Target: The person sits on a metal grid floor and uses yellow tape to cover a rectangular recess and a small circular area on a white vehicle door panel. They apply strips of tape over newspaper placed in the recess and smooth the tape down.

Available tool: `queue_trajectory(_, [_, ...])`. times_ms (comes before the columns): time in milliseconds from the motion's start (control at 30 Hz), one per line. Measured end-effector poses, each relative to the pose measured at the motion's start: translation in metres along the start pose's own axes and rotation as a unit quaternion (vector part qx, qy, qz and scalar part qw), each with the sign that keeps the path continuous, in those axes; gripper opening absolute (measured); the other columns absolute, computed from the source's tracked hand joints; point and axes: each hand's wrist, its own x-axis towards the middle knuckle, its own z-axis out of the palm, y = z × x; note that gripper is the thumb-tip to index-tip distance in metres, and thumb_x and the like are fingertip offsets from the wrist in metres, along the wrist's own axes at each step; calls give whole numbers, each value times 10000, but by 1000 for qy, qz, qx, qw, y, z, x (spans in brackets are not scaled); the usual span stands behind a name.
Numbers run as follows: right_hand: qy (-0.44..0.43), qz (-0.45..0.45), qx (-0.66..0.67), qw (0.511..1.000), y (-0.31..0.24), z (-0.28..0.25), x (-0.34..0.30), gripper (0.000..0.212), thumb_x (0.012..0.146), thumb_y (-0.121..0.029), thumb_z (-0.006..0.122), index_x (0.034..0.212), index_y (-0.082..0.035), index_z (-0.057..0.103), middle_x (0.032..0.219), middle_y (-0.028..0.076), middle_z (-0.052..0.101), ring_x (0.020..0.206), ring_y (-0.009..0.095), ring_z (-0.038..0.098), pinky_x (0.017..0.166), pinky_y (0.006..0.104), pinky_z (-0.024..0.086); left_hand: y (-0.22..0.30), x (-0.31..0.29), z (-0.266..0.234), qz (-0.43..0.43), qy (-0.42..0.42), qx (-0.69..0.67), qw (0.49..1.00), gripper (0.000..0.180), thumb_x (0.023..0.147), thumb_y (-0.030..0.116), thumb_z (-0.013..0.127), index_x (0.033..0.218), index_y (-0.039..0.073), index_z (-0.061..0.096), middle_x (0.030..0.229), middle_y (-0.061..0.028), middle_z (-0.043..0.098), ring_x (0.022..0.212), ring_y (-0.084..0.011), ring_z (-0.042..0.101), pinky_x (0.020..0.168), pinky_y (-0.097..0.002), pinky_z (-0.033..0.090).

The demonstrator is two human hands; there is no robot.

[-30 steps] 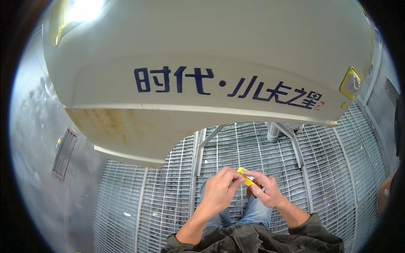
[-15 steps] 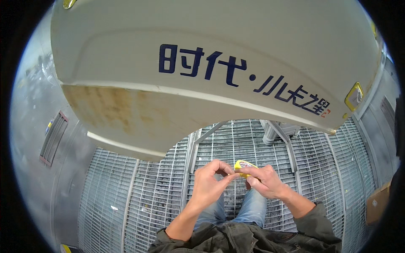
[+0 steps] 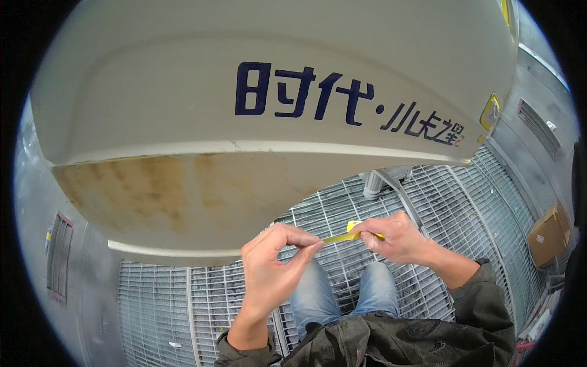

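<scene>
My left hand [image 3: 272,263] pinches the free end of a yellow tape strip [image 3: 338,238] between thumb and fingertips. The strip runs taut across to a yellow tape roll [image 3: 353,226], gripped in my right hand [image 3: 400,240]. Fingers cover most of the roll. Just beyond my hands hangs a large pale vehicle body panel [image 3: 165,116] with dark blue lettering [image 3: 306,93]. Below its ridge, a lower section [image 3: 153,191] shows brownish, worn-looking patches. Neither hand clearly touches the panel, though the left is close to its lower edge in this view.
Metal grating [image 3: 159,306] forms the floor under my feet. A grey stand leg [image 3: 397,189] rises beneath the panel. At the right lies a cardboard box [image 3: 549,235]. Yellow masking edges a small fitting [image 3: 490,112] at the panel's right end. Grey walls with vents [image 3: 59,257] flank both sides.
My hands have drawn apart, the left moving left, and a length of tape now stretches between them. The view has shifted, so the panel's worn lower section appears nearer.
</scene>
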Motion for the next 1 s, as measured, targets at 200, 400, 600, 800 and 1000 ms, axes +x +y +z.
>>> queue_trajectory(200, [-10,33,17,999,-2,13,2,246,1015,-156,607,1234,-135,718,692,34,699,472,165,604,467,320,483,-2,-1,-18,7,-40,31,999,90,829,-24,805,892,7,748,840,-79,758,772,-195,724,697,-303,547])
queue_trajectory(400, [-6,107,41,993,-7,11,10,203,1047,-215,596,1184,-105,699,662,42,666,527,184,656,512,320,513,-6,-1,-11,17,-5,17,1000,88,853,-27,793,920,-14,737,836,-91,749,777,-180,716,714,-292,558])
queue_trajectory(600, [25,90,32,995,-7,7,5,178,1004,-146,603,1100,-36,706,669,101,665,545,225,655,533,343,516,-12,11,-14,-75,2,-79,994,65,910,-10,771,943,-48,730,874,-79,747,809,-116,688,746,-264,564])
queue_trajectory(800, [46,76,59,994,1,4,-6,225,995,-160,573,1108,-39,724,650,106,667,515,233,637,536,358,516,-13,25,-12,-150,-51,-179,971,110,969,18,725,1041,-62,706,932,-84,738,841,-112,693,770,-241,568])
queue_trajectory(1000, [38,86,46,994,-4,-8,-5,216,990,-158,581,1092,-41,731,633,88,664,500,218,622,529,353,510,1,26,-8,-93,-58,-107,988,177,870,-40,806,1004,-21,691,910,-70,744,830,-100,698,747,-229,566])
